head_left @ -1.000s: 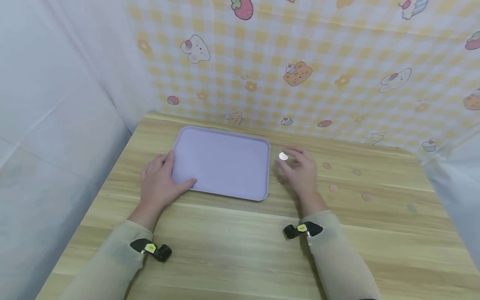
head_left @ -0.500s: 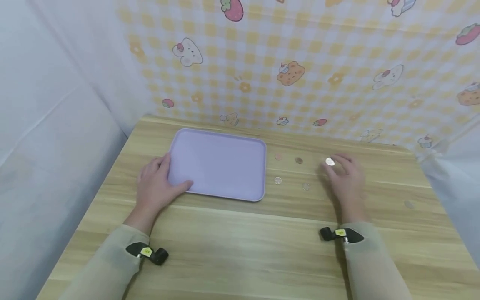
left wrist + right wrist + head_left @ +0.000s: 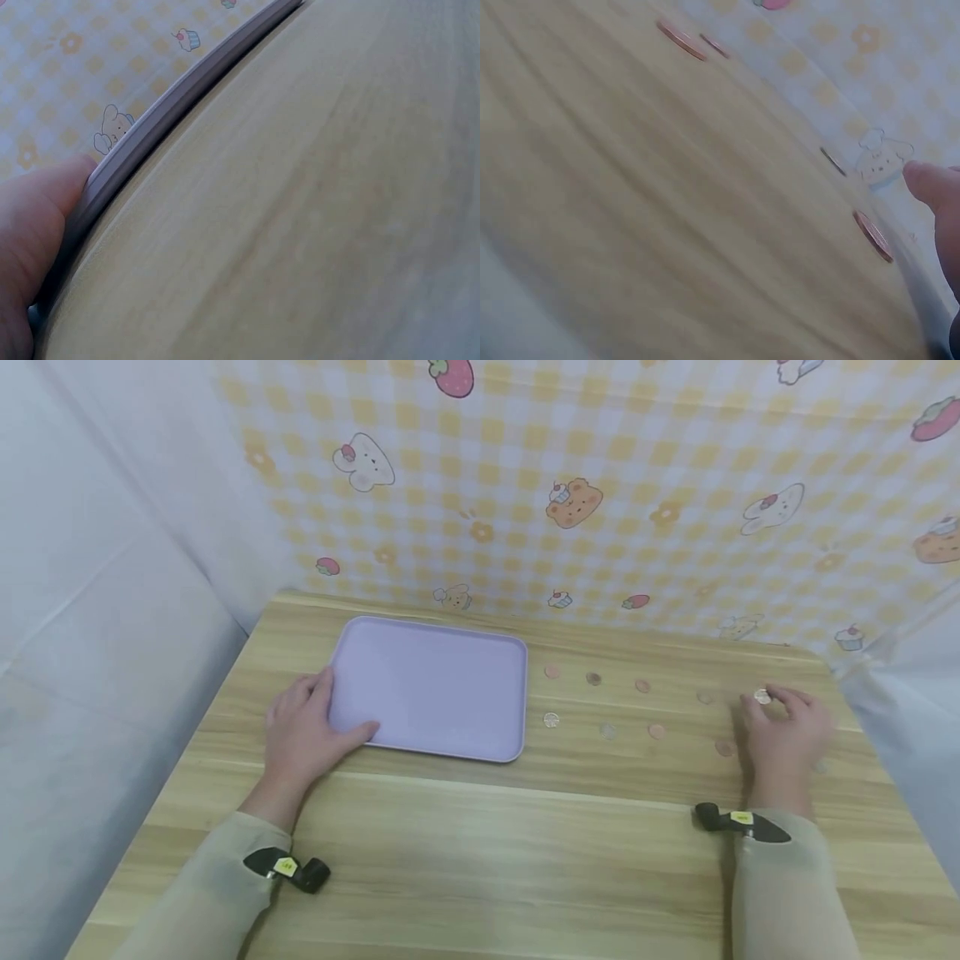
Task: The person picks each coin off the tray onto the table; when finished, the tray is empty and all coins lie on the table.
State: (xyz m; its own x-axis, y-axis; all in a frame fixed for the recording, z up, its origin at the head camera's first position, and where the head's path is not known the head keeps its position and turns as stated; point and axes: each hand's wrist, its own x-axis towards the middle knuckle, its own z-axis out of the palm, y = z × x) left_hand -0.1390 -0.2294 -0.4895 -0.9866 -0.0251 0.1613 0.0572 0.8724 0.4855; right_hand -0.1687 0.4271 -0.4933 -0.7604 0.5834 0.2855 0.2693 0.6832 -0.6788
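A lilac rectangular tray [image 3: 431,689] lies flat on the wooden table. My left hand [image 3: 300,722] holds its near left corner, fingers along the left side and thumb on the front rim. In the left wrist view the thumb [image 3: 45,210] meets the tray's rim [image 3: 157,112]. At the far right, my right hand [image 3: 791,739] pinches a silver coin [image 3: 762,696] between thumb and fingers, at the end of the back row. The right wrist view shows only part of that hand, not the pinched coin.
Several coins lie in two rows right of the tray, including a copper coin [image 3: 642,686] at the back and a silver coin [image 3: 551,720] in front. One pale coin [image 3: 821,767] is partly behind the right hand. A patterned yellow-checked cloth [image 3: 487,485] hangs behind the table.
My right hand has moved right with the silver coin, from beside the tray to the far end of the rows, uncovering coins behind it. The left hand keeps its hold on the tray.
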